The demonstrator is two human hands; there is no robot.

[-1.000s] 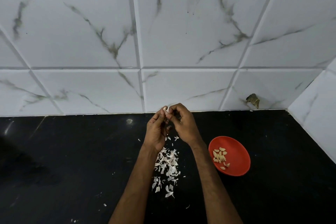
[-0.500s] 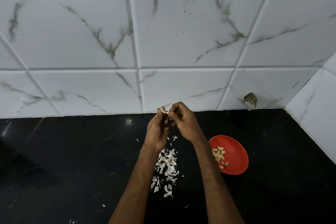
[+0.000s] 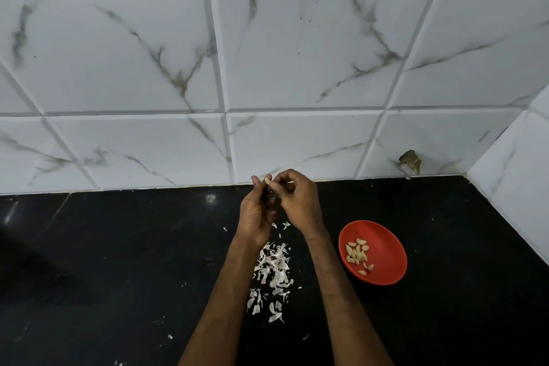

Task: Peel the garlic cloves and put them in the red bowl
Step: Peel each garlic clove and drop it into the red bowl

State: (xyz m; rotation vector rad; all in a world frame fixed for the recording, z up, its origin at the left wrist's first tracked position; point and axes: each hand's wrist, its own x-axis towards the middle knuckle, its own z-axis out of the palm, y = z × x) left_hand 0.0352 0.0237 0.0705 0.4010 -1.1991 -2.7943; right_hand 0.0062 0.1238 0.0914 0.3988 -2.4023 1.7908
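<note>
Centrally, above the black counter (image 3: 118, 246), I see both hands raised and meeting at their fingertips. My left hand (image 3: 257, 217) pinches a garlic clove (image 3: 268, 180) at its fingertips; my right hand (image 3: 298, 202), fingers curled, pinches the same clove from the other side. Below the hands, between the forearms, a pile of white skins (image 3: 274, 270) lies on the counter. To the right of the right forearm, apart from it, sits the red bowl (image 3: 386, 249), holding peeled cloves (image 3: 356, 252) on its left side. Behind stands a marbled tiled wall (image 3: 297, 53).
</note>
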